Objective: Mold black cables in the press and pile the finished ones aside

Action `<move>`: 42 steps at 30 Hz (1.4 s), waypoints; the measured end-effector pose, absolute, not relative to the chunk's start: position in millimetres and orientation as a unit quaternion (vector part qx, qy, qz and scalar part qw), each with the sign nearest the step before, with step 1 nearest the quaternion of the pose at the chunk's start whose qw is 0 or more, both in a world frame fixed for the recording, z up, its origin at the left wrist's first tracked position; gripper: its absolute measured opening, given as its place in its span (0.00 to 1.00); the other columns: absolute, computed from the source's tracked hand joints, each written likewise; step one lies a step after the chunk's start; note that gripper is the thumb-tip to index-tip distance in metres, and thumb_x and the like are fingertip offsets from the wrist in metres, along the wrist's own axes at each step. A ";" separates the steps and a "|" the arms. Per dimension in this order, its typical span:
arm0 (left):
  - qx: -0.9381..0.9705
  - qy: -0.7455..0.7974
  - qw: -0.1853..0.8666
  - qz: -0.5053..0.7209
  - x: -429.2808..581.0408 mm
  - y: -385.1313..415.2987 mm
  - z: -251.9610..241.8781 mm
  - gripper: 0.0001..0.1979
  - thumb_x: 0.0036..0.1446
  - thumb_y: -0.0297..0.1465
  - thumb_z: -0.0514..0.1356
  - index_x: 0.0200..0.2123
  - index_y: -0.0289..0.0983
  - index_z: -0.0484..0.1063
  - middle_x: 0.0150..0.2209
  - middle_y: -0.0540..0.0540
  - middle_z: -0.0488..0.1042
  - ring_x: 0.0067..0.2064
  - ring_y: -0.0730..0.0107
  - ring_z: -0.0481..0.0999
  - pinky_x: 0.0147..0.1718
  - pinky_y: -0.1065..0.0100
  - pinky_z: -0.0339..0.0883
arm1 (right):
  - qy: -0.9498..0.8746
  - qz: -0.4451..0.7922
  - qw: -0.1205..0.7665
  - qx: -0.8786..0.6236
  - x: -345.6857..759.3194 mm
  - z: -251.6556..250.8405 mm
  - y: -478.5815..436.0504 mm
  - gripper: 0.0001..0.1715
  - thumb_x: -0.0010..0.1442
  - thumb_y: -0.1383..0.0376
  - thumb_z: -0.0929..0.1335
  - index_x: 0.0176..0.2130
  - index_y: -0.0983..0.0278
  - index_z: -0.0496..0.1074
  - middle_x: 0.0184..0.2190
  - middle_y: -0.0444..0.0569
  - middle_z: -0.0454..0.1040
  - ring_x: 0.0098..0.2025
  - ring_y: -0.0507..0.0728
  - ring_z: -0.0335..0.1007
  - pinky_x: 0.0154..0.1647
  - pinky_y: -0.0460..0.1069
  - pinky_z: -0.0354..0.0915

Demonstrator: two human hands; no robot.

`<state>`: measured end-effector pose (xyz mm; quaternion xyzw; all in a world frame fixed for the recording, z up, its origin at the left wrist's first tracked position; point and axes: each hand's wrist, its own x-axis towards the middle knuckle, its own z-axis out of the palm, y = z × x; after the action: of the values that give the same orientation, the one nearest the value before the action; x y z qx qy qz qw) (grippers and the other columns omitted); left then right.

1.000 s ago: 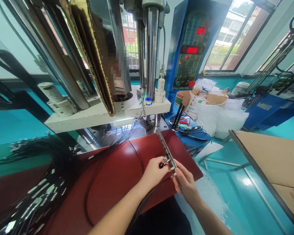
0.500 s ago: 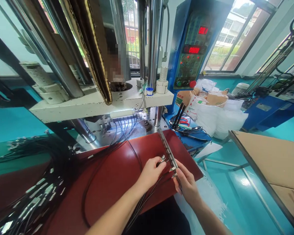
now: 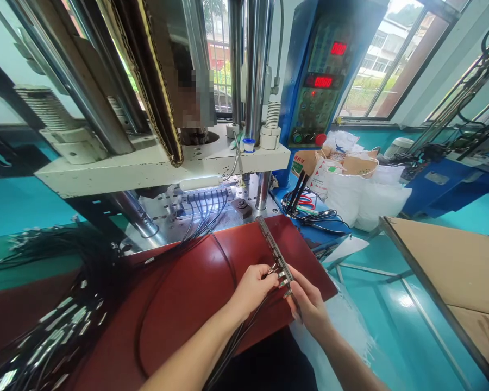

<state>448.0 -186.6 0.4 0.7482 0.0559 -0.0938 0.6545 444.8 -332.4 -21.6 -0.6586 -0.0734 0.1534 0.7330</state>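
Observation:
My right hand (image 3: 309, 301) is closed round the near end of a long, narrow metal bar (image 3: 274, 247) with slots along it. The bar slants away from me over the red-brown tabletop (image 3: 187, 304). Between the fingertips of my left hand (image 3: 256, 288) is a black cable with a small metal connector (image 3: 273, 268), touching the bar's left edge. Several metal connectors (image 3: 283, 282) sit in the bar beside my right thumb. Their black cables (image 3: 248, 326) trail down towards my lap. My left fingers partly hide the held connector.
Ahead stands a press with a white plate (image 3: 158, 172) over a lit mould (image 3: 204, 202) with several cables in it. A cable bundle (image 3: 65, 315) lies left. Red-handled scissors (image 3: 307, 202) rest on the blue machine base. White sacks (image 3: 342, 190) and a cardboard-topped table (image 3: 452, 260) are at right.
My left hand has moved slightly right, bringing the connector from beside the bar onto its edge. The bar has shifted a little left. The red display digits differ.

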 end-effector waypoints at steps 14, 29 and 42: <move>0.651 0.132 0.746 -0.046 446.2 -172.1 0.6 0.12 0.50 0.42 0.52 0.32 0.39 0.58 0.14 0.61 0.56 0.12 0.82 0.46 0.11 0.78 0.39 | -0.053 0.165 0.748 -0.640 445.0 -13.1 -329.9 0.32 0.54 0.52 0.67 0.52 0.66 0.65 0.13 0.38 0.57 0.13 0.45 0.45 0.10 0.40 0.44; 0.639 0.096 0.745 -0.162 451.6 -173.4 2.9 0.14 0.44 0.40 0.57 0.20 0.34 0.64 0.10 0.58 0.52 0.13 0.84 0.45 0.13 0.75 0.35 | -0.085 0.190 0.736 -0.645 446.3 -18.3 -334.6 0.29 0.54 0.51 0.66 0.52 0.62 0.66 0.19 0.41 0.62 0.15 0.44 0.45 0.14 0.41 0.48; 0.734 0.112 0.667 0.059 451.4 -165.8 -7.4 0.18 0.55 0.43 0.46 0.30 0.35 0.67 0.18 0.55 0.57 0.21 0.77 0.56 0.21 0.74 0.50 | -0.069 0.181 0.726 -0.659 448.7 -23.4 -335.1 0.30 0.55 0.51 0.65 0.52 0.63 0.64 0.17 0.40 0.59 0.14 0.45 0.46 0.11 0.39 0.46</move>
<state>451.4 -165.8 -7.4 0.7343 0.1118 0.0593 0.6670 448.7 -335.1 -23.4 -0.6592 -0.0695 0.1814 0.7264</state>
